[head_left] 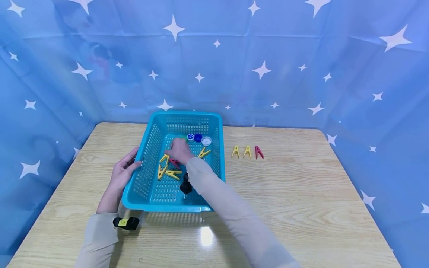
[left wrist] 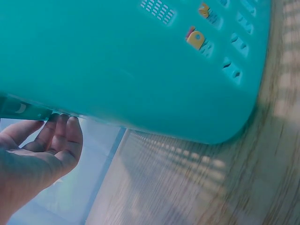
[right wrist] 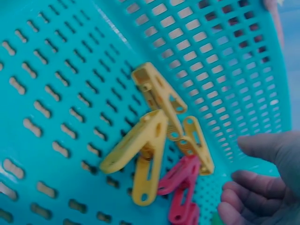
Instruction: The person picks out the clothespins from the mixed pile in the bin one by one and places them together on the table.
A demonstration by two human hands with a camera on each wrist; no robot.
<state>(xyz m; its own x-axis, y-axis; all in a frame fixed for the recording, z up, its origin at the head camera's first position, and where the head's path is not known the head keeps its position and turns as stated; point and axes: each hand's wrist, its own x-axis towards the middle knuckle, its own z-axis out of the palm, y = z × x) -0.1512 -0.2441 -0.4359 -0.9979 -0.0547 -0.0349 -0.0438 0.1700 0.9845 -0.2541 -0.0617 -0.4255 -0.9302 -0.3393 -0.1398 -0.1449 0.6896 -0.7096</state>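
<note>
A blue plastic basket (head_left: 134,199) stands on the table. My left hand (head_left: 121,173) holds its left rim, thumb on top of the edge and fingers outside; the left wrist view shows the fingertips of that hand (left wrist: 58,145) at the rim. My right hand (head_left: 181,150) reaches down inside the basket. In the right wrist view the thumb and fingers of this hand (right wrist: 262,183) are apart, with nothing between them. Close by lie yellow clothespins (right wrist: 152,150) and red clothespins (right wrist: 180,185). Something green (right wrist: 216,219) shows just below the fingertips.
Bottle caps lie at the basket's far end: a blue cap (head_left: 198,138), a blue-and-white cap (head_left: 190,137) and a white cap (head_left: 206,141). Right of the basket, two yellow clothespins (head_left: 247,151) and a red clothespin (head_left: 259,152) stand in a row. A starry curtain (head_left: 281,89) hangs behind.
</note>
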